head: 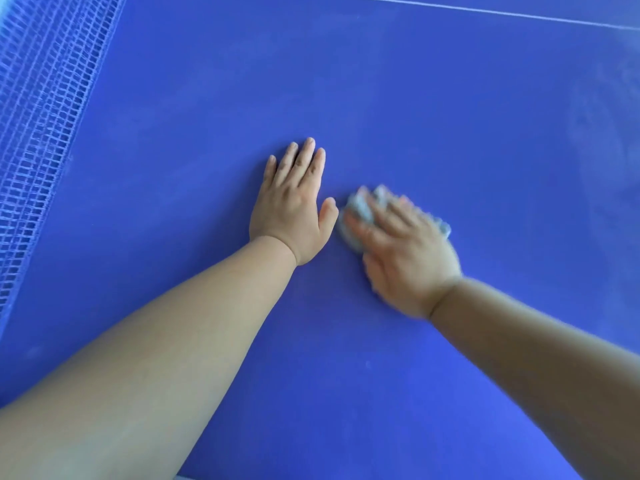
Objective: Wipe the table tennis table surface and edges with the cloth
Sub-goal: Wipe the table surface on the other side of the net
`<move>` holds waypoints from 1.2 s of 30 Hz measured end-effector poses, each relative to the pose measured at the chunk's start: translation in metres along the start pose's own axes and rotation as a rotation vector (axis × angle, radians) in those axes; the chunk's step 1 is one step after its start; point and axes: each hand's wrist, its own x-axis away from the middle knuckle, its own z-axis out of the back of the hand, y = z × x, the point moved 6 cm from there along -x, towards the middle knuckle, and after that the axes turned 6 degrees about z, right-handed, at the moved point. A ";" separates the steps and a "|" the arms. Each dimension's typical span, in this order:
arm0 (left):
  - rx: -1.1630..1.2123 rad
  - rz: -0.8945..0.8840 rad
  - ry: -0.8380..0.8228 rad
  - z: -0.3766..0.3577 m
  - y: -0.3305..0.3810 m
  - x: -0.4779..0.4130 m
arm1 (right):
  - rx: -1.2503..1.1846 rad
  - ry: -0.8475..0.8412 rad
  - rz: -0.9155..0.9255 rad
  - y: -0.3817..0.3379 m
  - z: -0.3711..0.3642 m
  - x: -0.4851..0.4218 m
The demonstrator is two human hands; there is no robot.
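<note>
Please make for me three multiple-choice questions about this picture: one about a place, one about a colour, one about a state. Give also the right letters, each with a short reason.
1. Where is the net?
A. At the left edge of the view
B. Between the two hands
C. At the right edge of the view

2. Which colour has the table surface?
A. Green
B. Black
C. Blue

3. What does the left hand do?
A. It grips the net
B. It lies flat on the table, fingers straight
C. It is lifted in a fist

Answers:
1 A: the mesh runs along the left side, apart from both hands.
2 C: the whole surface is blue, with a white line near the top.
3 B: its palm is down beside the right hand, which presses the cloth.
</note>
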 end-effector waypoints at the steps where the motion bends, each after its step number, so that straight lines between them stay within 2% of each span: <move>1: 0.005 -0.003 -0.004 0.000 0.001 0.001 | 0.002 -0.022 0.060 -0.026 -0.010 0.026; 4: 0.007 -0.012 -0.034 0.001 0.003 0.010 | -0.043 -0.102 0.219 -0.086 -0.032 0.092; 8: 0.047 -0.057 -0.075 -0.008 -0.003 0.075 | -0.020 -0.122 0.289 -0.081 -0.028 0.092; 10: 0.071 -0.105 -0.099 -0.017 -0.010 0.127 | -0.016 -0.052 0.156 -0.051 -0.017 0.067; 13: -0.042 -0.139 -0.134 -0.033 -0.018 0.184 | -0.021 0.012 -0.072 -0.002 0.002 0.025; 16: -0.091 -0.137 -0.104 -0.041 -0.020 0.186 | -0.002 0.039 -0.100 0.004 0.002 0.015; 23: -0.065 -0.130 -0.120 -0.039 -0.020 0.185 | -0.079 -0.056 0.240 -0.134 -0.047 0.158; 26: -0.061 -0.130 -0.104 -0.038 -0.020 0.184 | -0.057 -0.097 0.339 -0.131 -0.049 0.162; 28: -0.050 -0.137 -0.098 -0.040 -0.021 0.184 | -0.031 -0.084 0.289 -0.109 -0.042 0.144; 31: -0.050 -0.136 -0.072 -0.040 -0.021 0.184 | -0.016 -0.033 0.111 -0.085 -0.033 0.119; 36: -0.035 -0.136 -0.059 -0.039 -0.021 0.185 | 0.005 0.055 -0.065 -0.095 -0.033 0.121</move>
